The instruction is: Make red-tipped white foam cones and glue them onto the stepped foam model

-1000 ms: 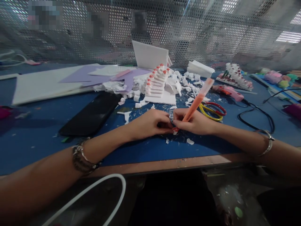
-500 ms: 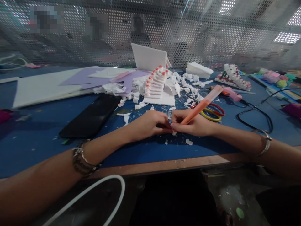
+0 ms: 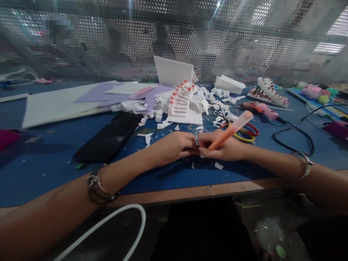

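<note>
Left hand [image 3: 174, 146]: fingers curled in and pinched, tips touching the right hand's fingertips; anything pinched there too small to tell.
Right hand [image 3: 227, 148]: closed around the lower end of the marker, resting on the mat.
Marker [image 3: 231, 129]: orange, slanted up and to the right out of the right hand, tip down at the meeting fingertips, pale far end above the scissors.
Scissors [image 3: 246, 133]: red and yellow handles, flat on the mat just behind the right hand.
Mat [image 3: 40, 170]: blue, spread over the table [image 3: 190, 191], sprinkled with white scraps [image 3: 218, 166] near both hands.
Phone [image 3: 108, 137]: black, screen dark, lying left of the left hand and apart from it.
Foam steps [image 3: 181, 101]: white stack with red dots, beyond the hands, ringed by torn white bits.
Glue gun [image 3: 263, 108]: pink, lying right of the foam steps, black cable [image 3: 296, 141] looping beyond the right forearm.
Board [image 3: 54, 106]: white, flat at far left, purple paper [image 3: 100, 93] overlapping its far edge.
Wrists: dark bracelet [image 3: 99, 185] on the left, metal bangle [image 3: 303, 167] on the right.
Screen [image 3: 244, 43]: perforated metal, upright along the far edge of the table.
</note>
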`<state>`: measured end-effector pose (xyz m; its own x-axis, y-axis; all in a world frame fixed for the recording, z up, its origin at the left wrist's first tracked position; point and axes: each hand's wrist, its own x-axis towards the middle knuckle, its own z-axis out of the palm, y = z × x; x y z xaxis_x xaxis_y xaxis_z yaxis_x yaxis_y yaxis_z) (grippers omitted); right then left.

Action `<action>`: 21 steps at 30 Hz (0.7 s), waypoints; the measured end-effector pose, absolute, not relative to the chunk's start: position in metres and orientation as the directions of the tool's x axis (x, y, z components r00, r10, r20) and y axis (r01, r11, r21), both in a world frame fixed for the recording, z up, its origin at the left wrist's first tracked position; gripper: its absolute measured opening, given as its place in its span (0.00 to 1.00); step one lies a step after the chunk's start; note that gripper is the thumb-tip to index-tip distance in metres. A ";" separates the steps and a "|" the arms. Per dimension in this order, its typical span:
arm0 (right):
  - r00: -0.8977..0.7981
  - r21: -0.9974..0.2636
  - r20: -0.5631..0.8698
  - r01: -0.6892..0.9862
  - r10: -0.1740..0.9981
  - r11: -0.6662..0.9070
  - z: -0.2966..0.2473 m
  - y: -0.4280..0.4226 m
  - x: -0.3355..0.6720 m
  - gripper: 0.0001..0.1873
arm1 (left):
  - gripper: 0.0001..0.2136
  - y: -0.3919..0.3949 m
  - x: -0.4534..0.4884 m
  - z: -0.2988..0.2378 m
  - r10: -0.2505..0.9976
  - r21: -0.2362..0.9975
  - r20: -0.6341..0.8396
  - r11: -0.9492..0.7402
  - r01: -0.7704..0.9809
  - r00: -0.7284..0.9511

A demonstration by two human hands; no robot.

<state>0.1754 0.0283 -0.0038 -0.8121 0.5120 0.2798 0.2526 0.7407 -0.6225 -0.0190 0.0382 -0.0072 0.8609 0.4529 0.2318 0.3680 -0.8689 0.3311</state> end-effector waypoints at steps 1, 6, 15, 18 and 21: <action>-0.814 -0.618 0.278 0.254 0.509 0.744 -0.004 0.028 0.175 0.08 | 0.07 0.038 -0.019 -0.007 0.450 0.339 0.238 -0.869 0.361 0.861; -0.815 -0.626 0.299 0.225 0.496 0.747 -0.003 0.026 0.174 0.09 | 0.06 0.039 -0.021 -0.009 0.453 0.369 0.247 -0.862 0.349 0.857; -0.822 -0.583 0.311 0.231 0.476 0.779 -0.004 0.027 0.176 0.08 | 0.06 0.040 -0.020 -0.008 0.445 0.363 0.255 -0.867 0.341 0.858; -0.815 -0.603 0.289 0.252 0.502 0.757 -0.002 0.026 0.175 0.09 | 0.06 0.041 -0.020 -0.008 0.441 0.363 0.254 -0.868 0.338 0.861; -0.795 -0.624 0.297 0.258 0.529 0.738 -0.001 0.025 0.175 0.10 | 0.07 0.041 -0.020 -0.009 0.440 0.335 0.247 -0.875 0.351 0.863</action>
